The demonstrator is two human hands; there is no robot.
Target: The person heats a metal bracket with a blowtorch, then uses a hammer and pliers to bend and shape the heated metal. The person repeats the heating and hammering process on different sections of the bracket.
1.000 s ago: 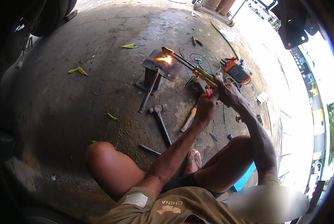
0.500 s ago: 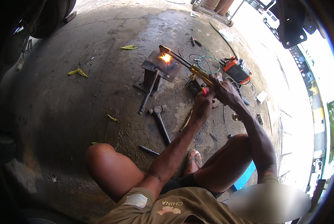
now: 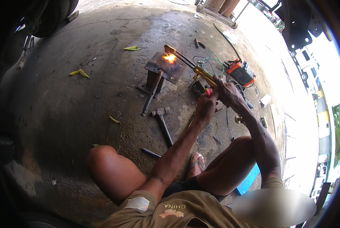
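My right hand point(image 3: 232, 94) is closed round the handle of a brass cutting torch point(image 3: 201, 72), its long tubes pointing away to the far left. Against the torch's underside, my left hand point(image 3: 206, 106) is closed on a small red piece point(image 3: 207, 90); whether this is a valve knob or a separate item I cannot tell. An orange flame point(image 3: 170, 58) burns below the torch head, over the flat top plate point(image 3: 157, 63) of a rusty steel stand. A dark metal bar point(image 3: 151, 97) slants down from the plate's near edge, touching neither hand.
A hammer point(image 3: 164, 127) and a metal rod point(image 3: 151, 152) lie between the stand and my legs. To the right sits an orange-and-black machine point(image 3: 241, 73) with loose cables and an electrode clamp point(image 3: 197, 43). A wheeled cylinder cart point(image 3: 219, 14) stands far off, its hose trailing nearer.
The flame over the plate looks slightly larger and has shifted a little. Both hands keep their hold on the torch and the red piece, with hardly any movement.
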